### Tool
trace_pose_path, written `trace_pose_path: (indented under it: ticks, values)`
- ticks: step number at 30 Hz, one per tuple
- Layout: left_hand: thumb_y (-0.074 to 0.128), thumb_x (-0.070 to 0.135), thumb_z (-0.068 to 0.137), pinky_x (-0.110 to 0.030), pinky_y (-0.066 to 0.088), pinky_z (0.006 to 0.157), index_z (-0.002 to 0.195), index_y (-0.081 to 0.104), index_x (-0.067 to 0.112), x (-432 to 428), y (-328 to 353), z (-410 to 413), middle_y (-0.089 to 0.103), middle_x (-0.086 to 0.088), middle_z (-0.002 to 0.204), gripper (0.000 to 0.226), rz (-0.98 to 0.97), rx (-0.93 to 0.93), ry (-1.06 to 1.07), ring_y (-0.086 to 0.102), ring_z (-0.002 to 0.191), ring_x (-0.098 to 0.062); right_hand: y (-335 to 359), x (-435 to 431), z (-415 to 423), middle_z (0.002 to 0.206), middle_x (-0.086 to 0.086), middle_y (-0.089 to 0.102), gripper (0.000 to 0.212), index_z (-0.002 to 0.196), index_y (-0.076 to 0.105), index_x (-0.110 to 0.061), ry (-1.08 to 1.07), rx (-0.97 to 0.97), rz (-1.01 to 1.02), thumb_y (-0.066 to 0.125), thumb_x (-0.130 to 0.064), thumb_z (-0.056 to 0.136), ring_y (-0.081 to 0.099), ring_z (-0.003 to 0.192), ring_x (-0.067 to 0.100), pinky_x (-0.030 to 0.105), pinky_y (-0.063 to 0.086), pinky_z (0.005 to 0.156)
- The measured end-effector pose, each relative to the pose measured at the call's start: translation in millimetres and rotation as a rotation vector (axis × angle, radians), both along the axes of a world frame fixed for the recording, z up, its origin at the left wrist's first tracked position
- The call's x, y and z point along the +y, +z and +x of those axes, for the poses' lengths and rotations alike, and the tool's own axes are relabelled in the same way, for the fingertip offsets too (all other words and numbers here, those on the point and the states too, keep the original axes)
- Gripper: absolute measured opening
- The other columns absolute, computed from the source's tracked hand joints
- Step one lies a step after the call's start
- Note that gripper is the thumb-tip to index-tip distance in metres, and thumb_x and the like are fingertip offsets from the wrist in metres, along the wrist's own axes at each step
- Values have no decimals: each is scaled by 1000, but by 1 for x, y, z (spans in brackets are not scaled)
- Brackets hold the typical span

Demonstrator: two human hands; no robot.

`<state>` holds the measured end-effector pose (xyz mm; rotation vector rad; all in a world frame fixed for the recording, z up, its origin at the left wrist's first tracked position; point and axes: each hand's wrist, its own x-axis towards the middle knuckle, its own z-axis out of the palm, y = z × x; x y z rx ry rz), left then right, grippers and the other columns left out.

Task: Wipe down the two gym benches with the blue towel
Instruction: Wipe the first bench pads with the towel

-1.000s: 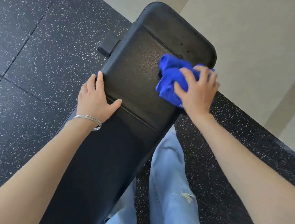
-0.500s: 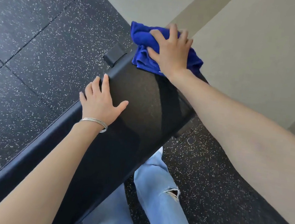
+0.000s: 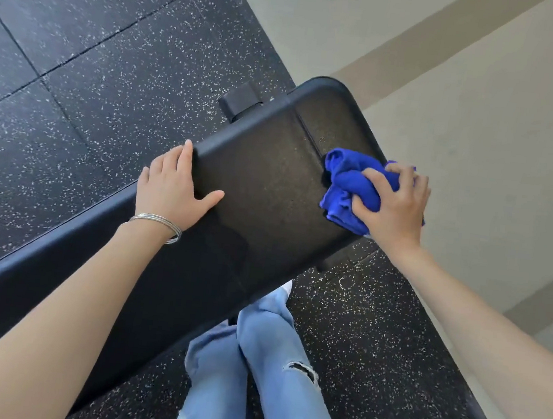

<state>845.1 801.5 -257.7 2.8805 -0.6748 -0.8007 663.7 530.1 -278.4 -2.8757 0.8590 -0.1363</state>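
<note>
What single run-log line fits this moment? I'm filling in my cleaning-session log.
stage: wiping bench pad | right hand: presses bunched blue towel at pad's right edge | left hand: flat, bracing left edge | second bench: not in view

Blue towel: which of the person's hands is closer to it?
Right. The right hand presses on the blue towel at the bench's far edge; the left hand rests across the pad, apart.

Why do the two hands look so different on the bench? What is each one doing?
The right hand is bunched around the blue towel, while the left hand holds nothing and lies flat, fingers spread. The right hand is at the bench's right edge; the left is at its left edge. Only the left wrist wears thin silver bangles. Both hands press on the same black bench.
</note>
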Motion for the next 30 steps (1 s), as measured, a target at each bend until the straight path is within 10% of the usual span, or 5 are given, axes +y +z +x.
trace_pose_path:
  ticks: [17,26,30]
  values:
    - [63,58,76,-55,20,113,149,19,10,156,15,-52,25,-11,153,98,92,-79,115,25,139,-35,11,211,125,117,4,54,32,106,60,-31,225,96,48,48,-51,83,46,97,33,39,33,72]
    - [60,69,70,-59,13,113,150,10,22,222,23,-117,9,-9,158,105,174,11,83,7,145,-29,12,241,6,96,6,67,26,91,70,-29,1145,30,9,67,-41,68,58,77,35,38,43,60]
    - [57,65,76,-59,13,113,150,13,21,235,20,-144,12,-10,157,98,127,4,121,7,145,-30,11,173,2,102,9,66,30,95,72,-27,766,8,-118,75,-40,69,54,87,35,41,45,63]
